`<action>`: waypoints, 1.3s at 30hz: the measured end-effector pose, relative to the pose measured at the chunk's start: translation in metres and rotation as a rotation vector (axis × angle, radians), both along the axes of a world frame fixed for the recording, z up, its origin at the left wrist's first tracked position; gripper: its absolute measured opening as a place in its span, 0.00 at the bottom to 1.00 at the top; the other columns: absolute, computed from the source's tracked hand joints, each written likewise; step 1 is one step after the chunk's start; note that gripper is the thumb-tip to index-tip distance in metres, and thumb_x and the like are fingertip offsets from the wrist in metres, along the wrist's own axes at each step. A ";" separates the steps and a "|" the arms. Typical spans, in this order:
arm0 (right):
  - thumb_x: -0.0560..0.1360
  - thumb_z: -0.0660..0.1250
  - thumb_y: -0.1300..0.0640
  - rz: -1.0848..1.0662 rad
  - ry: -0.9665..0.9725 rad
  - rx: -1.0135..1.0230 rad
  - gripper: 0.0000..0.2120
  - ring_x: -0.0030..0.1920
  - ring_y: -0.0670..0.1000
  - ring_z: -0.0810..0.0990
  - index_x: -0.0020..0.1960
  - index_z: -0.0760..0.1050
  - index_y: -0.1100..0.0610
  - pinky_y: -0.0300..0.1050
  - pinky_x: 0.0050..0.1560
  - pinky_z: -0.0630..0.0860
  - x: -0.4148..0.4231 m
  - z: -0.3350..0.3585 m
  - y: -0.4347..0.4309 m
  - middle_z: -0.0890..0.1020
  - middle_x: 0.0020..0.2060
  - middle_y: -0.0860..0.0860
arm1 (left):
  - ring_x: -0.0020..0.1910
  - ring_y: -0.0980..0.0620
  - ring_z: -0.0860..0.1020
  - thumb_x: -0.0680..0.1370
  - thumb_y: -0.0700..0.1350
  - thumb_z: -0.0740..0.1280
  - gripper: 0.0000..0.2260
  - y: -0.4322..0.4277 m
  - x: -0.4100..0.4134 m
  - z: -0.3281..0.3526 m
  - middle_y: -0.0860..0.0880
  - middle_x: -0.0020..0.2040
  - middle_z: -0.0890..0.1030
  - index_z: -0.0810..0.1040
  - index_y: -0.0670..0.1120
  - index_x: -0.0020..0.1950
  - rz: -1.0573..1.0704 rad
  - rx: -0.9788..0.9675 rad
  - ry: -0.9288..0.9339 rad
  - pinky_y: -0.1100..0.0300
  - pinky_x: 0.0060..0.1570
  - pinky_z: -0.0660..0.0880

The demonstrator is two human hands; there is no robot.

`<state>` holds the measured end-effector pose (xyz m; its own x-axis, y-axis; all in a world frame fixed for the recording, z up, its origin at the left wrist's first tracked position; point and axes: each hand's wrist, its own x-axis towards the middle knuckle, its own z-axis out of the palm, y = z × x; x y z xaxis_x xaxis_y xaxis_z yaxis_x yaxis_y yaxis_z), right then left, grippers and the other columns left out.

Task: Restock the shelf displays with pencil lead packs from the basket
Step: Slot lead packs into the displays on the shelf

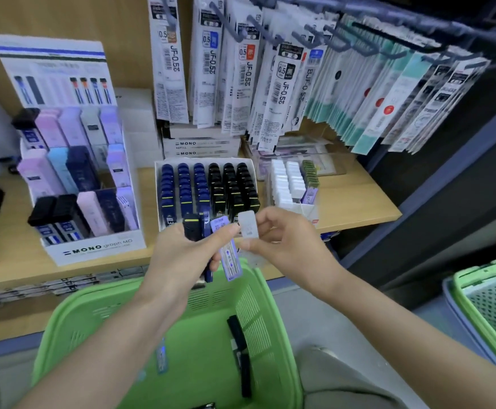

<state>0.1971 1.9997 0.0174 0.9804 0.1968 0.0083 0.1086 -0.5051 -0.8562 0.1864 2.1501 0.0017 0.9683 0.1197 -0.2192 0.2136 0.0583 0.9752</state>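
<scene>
left hand grips a fan of slim pencil lead packs over the far rim of the green plastic basket: a black pack with a yellow band, a dark blue pack and a clear lilac pack. right hand pinches a white translucent pack between thumb and fingers, touching or just beside the fan; whether it is already free of the fan cannot be told. the white pack's long axis stands roughly upright in the view, cap end toward the light wooden shelf.

key relation: the matching row of white-capped packs sits in a small open card box on the shelf, just beyond and slightly to the right of the right hand. this hand is the nearer one, and the pack probably needs little turning to drop in cap-up. the white tray of blue and black packs lies directly beyond the left hand, matching two of the colours it holds. more black packs lie on the basket floor, so restocking appears to be mid-course.
</scene>
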 end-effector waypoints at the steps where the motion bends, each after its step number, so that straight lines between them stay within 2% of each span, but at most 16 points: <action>1: 0.70 0.73 0.58 -0.002 -0.021 -0.003 0.08 0.37 0.47 0.79 0.40 0.74 0.51 0.37 0.40 0.75 0.002 0.003 0.004 0.81 0.36 0.49 | 0.22 0.54 0.67 0.71 0.46 0.74 0.13 0.008 -0.001 0.003 0.51 0.23 0.71 0.72 0.45 0.33 0.000 0.009 -0.016 0.63 0.26 0.66; 3: 0.72 0.71 0.57 -0.005 -0.061 -0.009 0.07 0.40 0.45 0.79 0.40 0.74 0.50 0.39 0.45 0.75 0.007 0.008 0.014 0.81 0.36 0.47 | 0.22 0.54 0.67 0.71 0.46 0.74 0.13 0.026 -0.003 0.010 0.51 0.23 0.70 0.72 0.45 0.34 0.023 0.026 -0.036 0.63 0.24 0.66; 6: 0.74 0.69 0.58 -0.001 -0.086 0.057 0.07 0.41 0.50 0.81 0.44 0.71 0.50 0.50 0.49 0.77 0.016 0.017 0.040 0.82 0.36 0.48 | 0.21 0.55 0.66 0.71 0.46 0.73 0.14 0.056 -0.005 0.018 0.51 0.22 0.70 0.71 0.44 0.34 0.074 0.049 -0.071 0.66 0.23 0.66; 8: 0.74 0.69 0.60 0.010 -0.107 0.097 0.11 0.41 0.54 0.82 0.46 0.69 0.48 0.57 0.48 0.78 0.023 0.025 0.064 0.83 0.39 0.51 | 0.20 0.55 0.66 0.72 0.44 0.73 0.14 0.075 -0.006 0.022 0.51 0.22 0.70 0.71 0.44 0.32 0.116 0.058 -0.101 0.68 0.21 0.66; 10: 0.75 0.67 0.59 0.025 -0.147 0.119 0.09 0.42 0.56 0.82 0.46 0.68 0.48 0.58 0.47 0.78 0.032 0.033 0.091 0.82 0.42 0.54 | 0.19 0.55 0.66 0.72 0.43 0.73 0.13 0.094 -0.006 0.025 0.51 0.22 0.70 0.72 0.45 0.32 0.164 0.036 -0.117 0.67 0.20 0.65; 12: 0.77 0.65 0.58 0.029 -0.216 0.139 0.04 0.45 0.54 0.81 0.47 0.71 0.51 0.56 0.49 0.78 0.042 0.040 0.116 0.82 0.44 0.54 | 0.19 0.55 0.66 0.71 0.44 0.73 0.12 0.111 -0.006 0.025 0.52 0.21 0.70 0.72 0.46 0.33 0.203 0.022 -0.114 0.67 0.20 0.64; 14: 0.77 0.65 0.57 0.022 -0.307 0.123 0.03 0.45 0.48 0.80 0.49 0.73 0.55 0.48 0.51 0.78 0.053 0.046 0.138 0.80 0.42 0.49 | 0.19 0.55 0.66 0.71 0.44 0.73 0.13 0.126 -0.007 0.025 0.52 0.21 0.70 0.73 0.47 0.30 0.230 0.015 -0.125 0.67 0.20 0.64; 16: 0.77 0.66 0.57 0.018 -0.383 0.102 0.02 0.40 0.42 0.77 0.47 0.73 0.55 0.37 0.46 0.75 0.065 0.053 0.157 0.78 0.38 0.44 | 0.19 0.55 0.65 0.72 0.43 0.73 0.13 0.139 -0.008 0.025 0.52 0.21 0.70 0.73 0.49 0.29 0.252 -0.010 -0.135 0.67 0.20 0.63; 17: 0.77 0.66 0.58 0.012 -0.414 0.095 0.02 0.39 0.42 0.76 0.46 0.73 0.54 0.36 0.45 0.74 0.071 0.055 0.165 0.77 0.38 0.43 | 0.19 0.56 0.65 0.72 0.42 0.73 0.13 0.145 -0.009 0.026 0.52 0.21 0.69 0.73 0.48 0.30 0.262 -0.026 -0.133 0.67 0.20 0.63; 21: 0.77 0.65 0.61 0.013 -0.485 -0.009 0.03 0.38 0.42 0.75 0.49 0.71 0.56 0.39 0.46 0.73 0.096 0.054 0.182 0.76 0.38 0.44 | 0.20 0.56 0.65 0.72 0.42 0.73 0.11 0.162 -0.010 0.026 0.52 0.21 0.70 0.74 0.47 0.33 0.293 -0.080 -0.116 0.67 0.21 0.64; 25: 0.77 0.65 0.63 0.030 -0.518 -0.158 0.03 0.42 0.51 0.76 0.50 0.73 0.61 0.45 0.47 0.74 0.115 0.048 0.187 0.79 0.41 0.54 | 0.20 0.56 0.66 0.72 0.44 0.73 0.14 0.170 -0.008 0.031 0.53 0.21 0.69 0.71 0.47 0.31 0.296 -0.086 -0.112 0.66 0.22 0.62; 30: 0.76 0.65 0.65 0.076 -0.489 -0.229 0.03 0.38 0.35 0.75 0.48 0.74 0.58 0.32 0.44 0.72 0.128 0.048 0.190 0.78 0.41 0.51 | 0.20 0.56 0.66 0.71 0.45 0.74 0.13 0.174 -0.002 0.039 0.53 0.21 0.70 0.72 0.49 0.32 0.306 -0.141 -0.093 0.63 0.25 0.61; 35: 0.74 0.68 0.64 0.116 -0.455 -0.337 0.05 0.36 0.35 0.74 0.50 0.77 0.59 0.25 0.41 0.71 0.143 0.055 0.194 0.77 0.40 0.49 | 0.21 0.55 0.66 0.71 0.44 0.73 0.13 0.173 0.002 0.041 0.53 0.21 0.70 0.72 0.48 0.32 0.306 -0.158 -0.111 0.60 0.29 0.61; 37: 0.74 0.69 0.63 0.141 -0.457 -0.379 0.06 0.37 0.37 0.75 0.50 0.75 0.57 0.30 0.41 0.72 0.145 0.055 0.196 0.76 0.40 0.47 | 0.21 0.55 0.66 0.71 0.44 0.73 0.12 0.174 0.003 0.040 0.53 0.21 0.70 0.71 0.48 0.33 0.303 -0.161 -0.109 0.60 0.29 0.62; 39: 0.74 0.69 0.62 0.139 -0.483 -0.405 0.06 0.41 0.44 0.76 0.48 0.74 0.56 0.38 0.45 0.74 0.146 0.054 0.199 0.78 0.42 0.49 | 0.20 0.55 0.66 0.71 0.44 0.73 0.11 0.175 0.004 0.040 0.53 0.21 0.70 0.72 0.48 0.33 0.294 -0.163 -0.111 0.60 0.28 0.63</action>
<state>0.3426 2.1988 0.0713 0.8499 0.4022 0.3406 0.5220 -0.7312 -0.4392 0.1901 2.3248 0.0417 0.9167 0.3690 -0.1536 0.0576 0.2584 0.9643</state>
